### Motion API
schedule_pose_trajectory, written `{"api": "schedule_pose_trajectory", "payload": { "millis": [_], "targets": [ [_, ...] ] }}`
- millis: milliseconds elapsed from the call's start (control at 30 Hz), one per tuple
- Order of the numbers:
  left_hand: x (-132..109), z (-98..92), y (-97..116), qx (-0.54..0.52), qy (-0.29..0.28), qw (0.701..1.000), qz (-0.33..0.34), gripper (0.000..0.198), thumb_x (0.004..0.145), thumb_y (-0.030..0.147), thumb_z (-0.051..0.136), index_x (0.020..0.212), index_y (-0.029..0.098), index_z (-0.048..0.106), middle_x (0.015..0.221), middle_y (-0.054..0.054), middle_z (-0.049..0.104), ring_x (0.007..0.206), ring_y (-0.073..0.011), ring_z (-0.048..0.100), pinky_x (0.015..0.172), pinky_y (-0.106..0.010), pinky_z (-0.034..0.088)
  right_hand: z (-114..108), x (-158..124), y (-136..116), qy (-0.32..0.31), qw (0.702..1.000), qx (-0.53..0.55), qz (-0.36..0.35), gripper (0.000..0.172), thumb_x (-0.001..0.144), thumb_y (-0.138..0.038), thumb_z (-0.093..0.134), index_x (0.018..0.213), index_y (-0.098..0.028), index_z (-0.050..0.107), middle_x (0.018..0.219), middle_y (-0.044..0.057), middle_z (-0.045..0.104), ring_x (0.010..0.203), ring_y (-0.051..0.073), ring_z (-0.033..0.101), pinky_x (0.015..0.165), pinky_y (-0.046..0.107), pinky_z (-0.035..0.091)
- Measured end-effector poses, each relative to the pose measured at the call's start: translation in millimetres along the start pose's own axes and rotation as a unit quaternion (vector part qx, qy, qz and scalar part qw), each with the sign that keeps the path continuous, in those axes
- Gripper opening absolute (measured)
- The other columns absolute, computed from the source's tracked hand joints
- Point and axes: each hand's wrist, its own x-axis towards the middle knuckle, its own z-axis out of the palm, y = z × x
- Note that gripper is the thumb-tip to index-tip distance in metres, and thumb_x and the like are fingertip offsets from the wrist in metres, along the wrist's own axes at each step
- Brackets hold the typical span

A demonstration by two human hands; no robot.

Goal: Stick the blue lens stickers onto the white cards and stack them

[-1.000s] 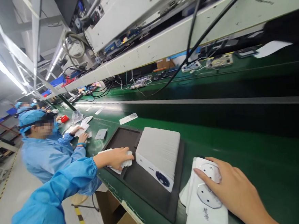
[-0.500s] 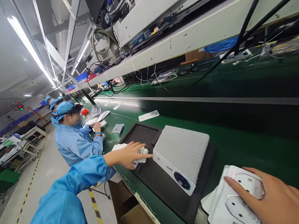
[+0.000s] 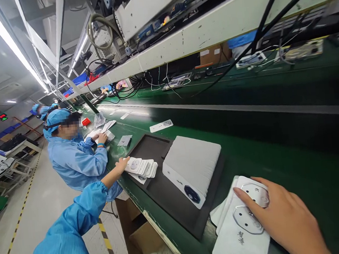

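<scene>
My right hand [image 3: 288,215] grips a stack of white printed cards [image 3: 226,239] at the lower right, thumb across the face and fingers along the far edge. Black-outlined rounded shapes with dots are printed on the top card. Further left, my left hand [image 3: 118,170] closes on the near-left end of a fanned stack of similar white cards [image 3: 145,167], its fingers partly hidden. That fanned stack lies over the left part of a black tray [image 3: 178,215]. On the tray's right part stands a long row of packed white cards [image 3: 193,154], the front one bearing a dark oval.
A single white card [image 3: 161,126] lies behind the tray on the green bench [image 3: 246,145]. Left of the tray is a small grey-white packet [image 3: 125,141]. A co-worker in blue [image 3: 75,153] sits further along. A cardboard box [image 3: 145,237] stands below the bench edge.
My left hand has moved left, from above the fanned stack to its left end, uncovering the cards. My right hand keeps its hold. The view has shifted right.
</scene>
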Motion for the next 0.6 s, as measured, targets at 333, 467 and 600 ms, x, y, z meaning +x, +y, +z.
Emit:
{"api": "schedule_pose_trajectory", "payload": {
  "millis": [333, 467, 600],
  "targets": [
    [-10.3, 42.5, 14.9, 0.153, 0.106, 0.974, -0.129, 0.046, 0.102, 0.041, 0.063, 0.143, 0.022, 0.053, 0.151, -0.012, 0.046, 0.134, -0.0323, 0.050, 0.111, -0.057, 0.044, 3.8, -1.4, 1.1, 0.002, 1.000, -0.014, 0.006, 0.076, 0.082, -0.078, 0.038, 0.124, -0.018, 0.062, 0.123, 0.015, 0.067, 0.112, 0.042, 0.059, 0.089, 0.056, 0.051],
    [-12.3, 40.9, 10.9, 0.198, 0.076, 0.974, -0.077, 0.047, 0.101, 0.040, 0.065, 0.143, 0.020, 0.053, 0.150, -0.013, 0.047, 0.133, -0.0325, 0.051, 0.110, -0.058, 0.044, 2.2, -0.6, -0.5, 0.001, 1.000, -0.006, 0.007, 0.075, 0.081, -0.079, 0.039, 0.120, -0.019, 0.063, 0.120, 0.017, 0.067, 0.109, 0.043, 0.059, 0.086, 0.056, 0.050],
    [-14.5, 38.9, 7.6, 0.226, 0.049, 0.973, -0.010, 0.044, 0.101, 0.039, 0.065, 0.139, 0.019, 0.056, 0.147, -0.012, 0.050, 0.131, -0.0316, 0.053, 0.109, -0.056, 0.046, -1.0, 0.1, -3.9, -0.016, 1.000, -0.016, 0.016, 0.070, 0.084, -0.075, 0.038, 0.120, -0.020, 0.062, 0.120, 0.020, 0.067, 0.109, 0.044, 0.059, 0.083, 0.055, 0.049]
  ]
}}
